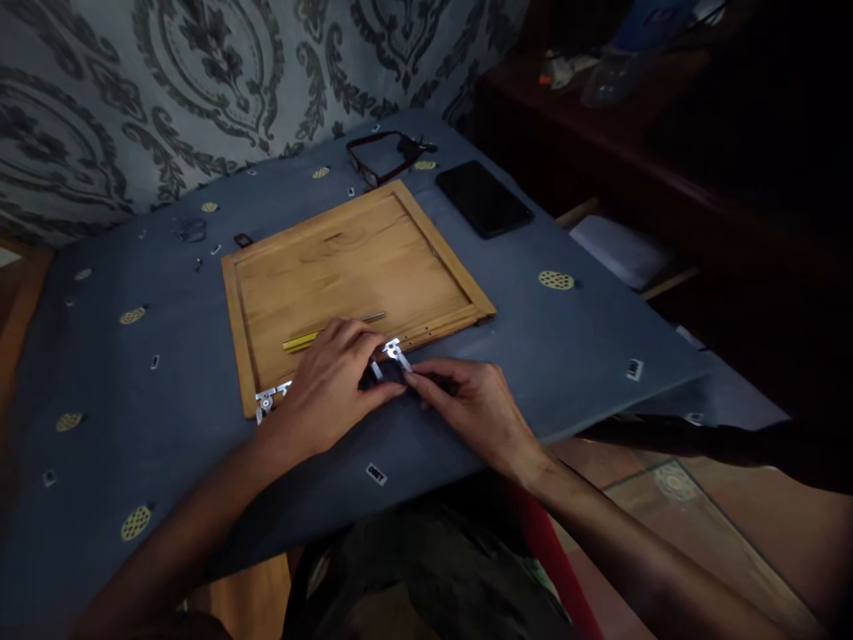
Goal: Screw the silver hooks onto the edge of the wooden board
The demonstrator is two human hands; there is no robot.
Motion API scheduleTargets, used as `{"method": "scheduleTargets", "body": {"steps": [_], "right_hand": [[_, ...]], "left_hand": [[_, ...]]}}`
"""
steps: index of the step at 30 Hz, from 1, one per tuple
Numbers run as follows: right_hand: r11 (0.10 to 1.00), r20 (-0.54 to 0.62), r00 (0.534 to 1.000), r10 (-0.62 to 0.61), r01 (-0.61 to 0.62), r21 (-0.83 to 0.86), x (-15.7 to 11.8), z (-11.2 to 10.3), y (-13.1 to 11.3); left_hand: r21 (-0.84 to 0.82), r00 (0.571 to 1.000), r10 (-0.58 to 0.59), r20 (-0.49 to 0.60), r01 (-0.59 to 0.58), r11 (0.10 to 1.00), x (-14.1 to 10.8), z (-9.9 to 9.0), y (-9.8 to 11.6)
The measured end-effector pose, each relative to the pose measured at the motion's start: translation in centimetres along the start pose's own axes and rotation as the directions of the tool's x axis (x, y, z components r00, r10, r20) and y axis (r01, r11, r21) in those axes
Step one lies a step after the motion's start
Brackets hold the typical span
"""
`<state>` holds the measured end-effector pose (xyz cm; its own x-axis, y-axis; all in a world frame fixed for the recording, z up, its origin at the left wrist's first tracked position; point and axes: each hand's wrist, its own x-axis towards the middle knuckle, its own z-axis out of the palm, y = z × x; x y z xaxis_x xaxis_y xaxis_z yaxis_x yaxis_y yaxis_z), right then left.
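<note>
A wooden panel (346,258) with a raised frame lies flat on the cloth-covered table. At its near edge is a shiny metal hinge (393,350), its arm pointing toward me. My right hand (476,409) pinches the end of that arm between thumb and fingers. My left hand (337,378) curls around the hinge's left side, thumb below and fingers above; its exact contact is partly hidden. A second metal hinge (267,402) sits at the panel's near left corner, partly behind my left wrist. A screwdriver with a yellow handle (301,340) rests on the panel behind my left fingers.
Beyond the panel lie eyeglasses (379,160) and a dark phone or tablet (483,198). A small dark object (243,240) touches the panel's far left side. On the right, an open drawer (619,249) juts from dark furniture. A patterned curtain or wall covering (219,80) borders the table's back.
</note>
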<state>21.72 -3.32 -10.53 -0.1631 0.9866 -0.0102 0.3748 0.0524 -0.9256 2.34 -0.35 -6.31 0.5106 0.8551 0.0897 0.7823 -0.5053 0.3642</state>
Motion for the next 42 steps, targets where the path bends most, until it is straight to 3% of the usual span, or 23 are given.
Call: {"method": "scheduleTargets", "body": {"steps": [9, 17, 23, 27, 32, 37, 42], "right_hand": [[1.000, 0.035, 0.999, -0.013, 0.014, -0.027, 0.5, -0.2, -0.4], [0.999, 0.051, 0.998, -0.029, 0.031, -0.041, 0.8, -0.1, -0.5], [0.983, 0.040, 0.987, -0.157, 0.160, -0.086, 0.7, -0.6, -0.2], [0.901, -0.010, 0.933, -0.359, 0.344, -0.265, 1.2, -1.5, 0.9], [0.705, 0.061, 0.828, -0.558, 0.511, -0.491, 2.5, -2.4, 1.7], [0.589, 0.182, 0.766, -0.616, 0.602, -0.539, 3.3, -2.7, 1.7], [0.572, 0.250, 0.747, -0.616, 0.642, -0.511, 3.4, -2.8, 1.9]], "left_hand": [[0.120, 0.999, 0.027, -0.016, -0.025, 0.992, 0.4, 0.5, 0.5], [0.149, 0.999, -0.049, 0.009, 0.047, 0.988, 0.5, 0.6, 1.0], [0.183, 0.995, -0.102, 0.006, 0.099, 0.978, 0.7, 0.5, 1.5], [0.172, 0.995, -0.098, -0.015, 0.099, 0.980, 0.7, 0.6, 1.6], [0.181, 0.997, -0.075, -0.031, 0.079, 0.980, 0.5, 0.8, 1.6], [0.170, 0.997, -0.071, -0.040, 0.077, 0.982, 0.5, 0.8, 1.5], [0.143, 0.998, -0.042, -0.045, 0.048, 0.989, 0.4, 0.7, 1.5]]}}
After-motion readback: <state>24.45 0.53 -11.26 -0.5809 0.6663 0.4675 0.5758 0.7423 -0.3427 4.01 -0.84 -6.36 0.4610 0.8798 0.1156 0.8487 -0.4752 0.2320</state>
